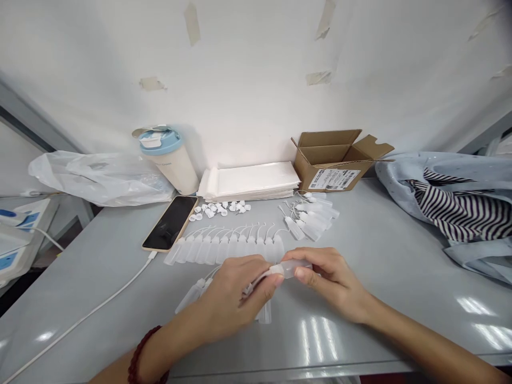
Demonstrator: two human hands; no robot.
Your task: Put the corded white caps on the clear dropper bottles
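Between my hands lies a small translucent squeeze bottle [295,268] on its side. My left hand [240,293] pinches its white cap end, where a thin tube runs back under the fingers. The bottle's body is gripped by the fingers of my right hand [332,277]. Just beyond, a row of similar bottles [228,249] with thin curved tubes lies side by side. More bottles [191,295] lie partly hidden behind and under my left hand. A loose group of bottles [314,217] sits farther right. Several small white caps [210,212] are scattered behind the row.
A phone [170,224] with a white cable [108,300] lies at left. Along the wall stand a white plastic bag [100,178], a blue-lidded tumbler [172,165], a stack of white sheets or envelopes [256,181] and an open cardboard box [330,173]. Blue and striped fabric [460,208] lies at right.
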